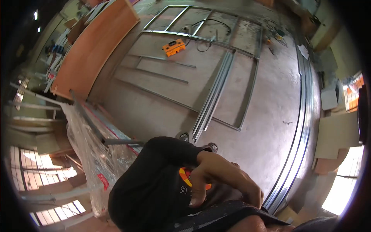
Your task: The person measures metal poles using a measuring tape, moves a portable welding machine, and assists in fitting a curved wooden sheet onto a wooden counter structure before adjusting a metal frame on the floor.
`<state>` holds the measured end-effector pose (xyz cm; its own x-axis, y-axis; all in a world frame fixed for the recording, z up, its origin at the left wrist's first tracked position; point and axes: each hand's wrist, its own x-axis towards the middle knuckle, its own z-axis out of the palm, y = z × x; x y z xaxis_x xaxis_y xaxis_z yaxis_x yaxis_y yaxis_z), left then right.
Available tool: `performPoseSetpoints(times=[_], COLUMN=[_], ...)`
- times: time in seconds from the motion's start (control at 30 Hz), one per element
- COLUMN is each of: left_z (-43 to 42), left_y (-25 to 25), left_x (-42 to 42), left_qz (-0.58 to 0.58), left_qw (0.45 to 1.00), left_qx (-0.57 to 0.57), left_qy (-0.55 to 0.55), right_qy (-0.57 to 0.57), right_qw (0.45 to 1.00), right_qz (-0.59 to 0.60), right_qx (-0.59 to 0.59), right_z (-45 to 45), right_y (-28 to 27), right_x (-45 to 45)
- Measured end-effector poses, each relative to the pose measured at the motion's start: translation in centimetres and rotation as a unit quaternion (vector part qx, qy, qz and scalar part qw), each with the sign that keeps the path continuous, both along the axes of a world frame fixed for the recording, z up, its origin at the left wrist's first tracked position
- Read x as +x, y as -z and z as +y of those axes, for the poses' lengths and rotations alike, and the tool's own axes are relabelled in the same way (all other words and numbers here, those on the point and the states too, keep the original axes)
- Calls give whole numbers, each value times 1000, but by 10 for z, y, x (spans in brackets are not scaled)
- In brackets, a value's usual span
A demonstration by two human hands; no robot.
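Note:
My left hand (220, 170) reaches out of a black sleeve (170, 149) and across the front of my black shirt. Its thumb points down and stands apart from the curved fingers, with nothing visible between them. The fingertips reach dark cloth (232, 208) at the bottom and are partly hidden. Behind the hand the shirt shows a red and yellow round print (186, 177). My right hand cannot be made out; a patch of skin (251, 225) at the bottom edge is unclear. Beyond my shoes, a bundle of metal channels (216, 94) lies on the floor.
A metal frame (170, 32) lies on the floor with an orange case (174, 48) beside it. Loose metal strips (162, 74) lie nearby. Long channels (299, 147) run along the right. At left are a wooden panel (92, 50) and plastic-wrapped material (92, 154).

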<state>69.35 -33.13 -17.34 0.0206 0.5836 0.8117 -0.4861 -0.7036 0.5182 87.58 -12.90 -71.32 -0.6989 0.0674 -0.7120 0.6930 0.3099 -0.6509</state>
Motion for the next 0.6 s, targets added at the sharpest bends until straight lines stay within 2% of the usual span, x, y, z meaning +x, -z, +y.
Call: performPoseSetpoints(times=[0.03, 0.07, 0.1, 0.13, 0.17, 0.23, 0.27, 0.33, 0.37, 0.43, 0.47, 0.57, 0.6], left_z=[0, 1, 7, 15, 19, 22, 24, 27, 29, 30, 31, 30, 27], left_y=[1, 4, 12, 29, 46, 81, 99, 124, 133, 139, 141, 130, 120], left_x=[1, 3, 6, 8, 11, 19, 21, 21, 19, 14, 14, 15, 19], left_qz=[10, 20, 19, 70, 119, 105, 99, 170, 167, 213, 212, 214, 144], left_qw=[1000, 999, 999, 997, 992, 991, 990, 965, 965, 951, 952, 965, 982], left_qx=[6, 11, 11, 0, -13, -80, -102, -200, -199, -193, -193, -140, -125], left_qy=[19, 39, 27, 34, 35, 5, -6, 24, 21, 110, 109, 53, -1], right_qy=[-126, -208, -285, -297, -276, -220, -194, -158, -143, -125, -118, -113, -115], right_qw=[980, 930, 891, 888, 913, 953, 966, 979, 983, 987, 988, 989, 988], right_qz=[120, 235, 246, 241, 204, 123, 87, 36, 18, -7, -15, -31, -34], right_qx=[93, 192, 253, 254, 220, 166, 147, 122, 115, 103, 100, 95, 93], right_z=[9, 18, 20, 21, 23, 25, 26, 27, 26, 26, 26, 26, 26], right_y=[43, 84, 75, 69, 63, 50, 45, 33, 27, 16, 11, 2, 1], right_x=[12, 23, 19, 15, 12, 1, -4, -16, -20, -27, -31, -39, -40])
